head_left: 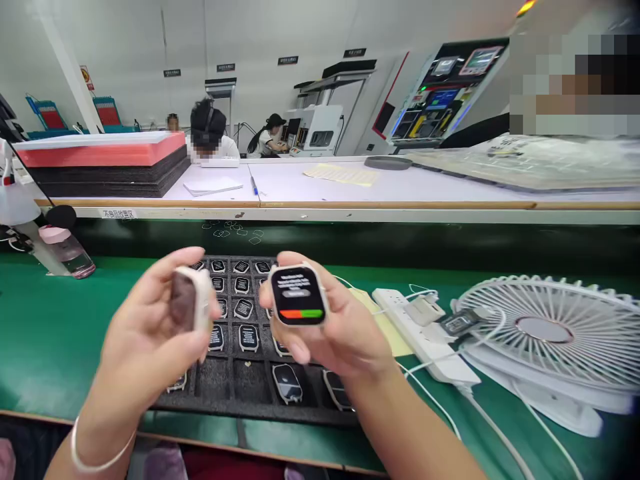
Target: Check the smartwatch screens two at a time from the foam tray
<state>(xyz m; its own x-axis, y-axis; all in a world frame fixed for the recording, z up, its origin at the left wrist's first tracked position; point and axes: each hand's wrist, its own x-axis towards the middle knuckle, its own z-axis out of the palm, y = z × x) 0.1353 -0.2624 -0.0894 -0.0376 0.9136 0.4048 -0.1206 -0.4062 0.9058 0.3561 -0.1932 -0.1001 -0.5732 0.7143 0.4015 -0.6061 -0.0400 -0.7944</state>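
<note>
Our green tabletop [55, 320] stretches widely left of the black tray [260, 410], giving us moving room; the tray lies close to the front edge. Rightward, a white fan [543, 330] and a power strip [445, 360] crowd the space. Above the tray, our left hand [140, 333] and right hand [350, 327] have their fingers wrapped around one watch each: the left watch [185, 300] sideways, the right watch [299, 293] with its lit screen toward us.

Electronics workshop: machines [327, 120], watch tray [215, 381]

Below the long white wood-edged shelf [290, 192] lies a flat green table [55, 327]; behind the shelf, a pale grey wall [260, 30].
</note>
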